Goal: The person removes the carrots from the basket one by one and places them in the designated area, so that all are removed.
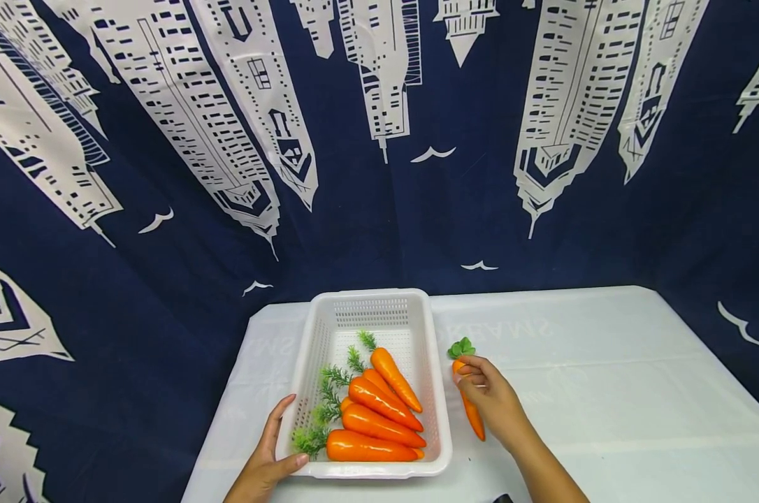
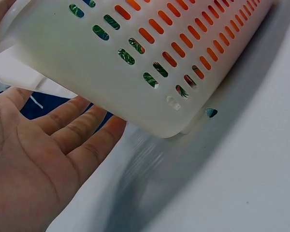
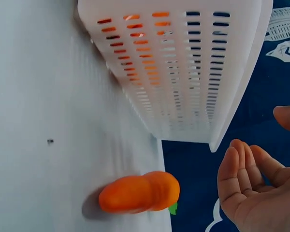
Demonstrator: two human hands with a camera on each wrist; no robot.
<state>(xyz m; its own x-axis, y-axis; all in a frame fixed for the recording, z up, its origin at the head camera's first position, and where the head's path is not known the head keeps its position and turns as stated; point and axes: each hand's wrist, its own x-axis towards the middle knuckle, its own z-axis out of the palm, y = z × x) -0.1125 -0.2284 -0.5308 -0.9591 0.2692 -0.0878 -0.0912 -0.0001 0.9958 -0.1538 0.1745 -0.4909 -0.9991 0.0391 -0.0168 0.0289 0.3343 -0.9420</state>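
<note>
A white perforated plastic basket (image 1: 440, 419) stands on the table with several orange toy carrots (image 1: 379, 419) inside, their feathery green tops to the left. At its near left corner is my left hand (image 1: 268, 447), thumb and fingers spread and touching the rim; the left wrist view shows the fingers nearly straight, their tips hidden behind the rim. Right of the basket, a single carrot (image 1: 474, 416) with a leafy green top lies on the table. Over its upper end hovers my right hand (image 1: 489, 398), with the fingers loosely bent and apart from the carrot in the right wrist view.
A pale cloth covers the table (image 1: 593, 391). Behind it hangs a dark blue curtain (image 1: 379, 223) printed with white buildings and birds. At the near edge sits a small black object (image 1: 502, 499), mostly out of view.
</note>
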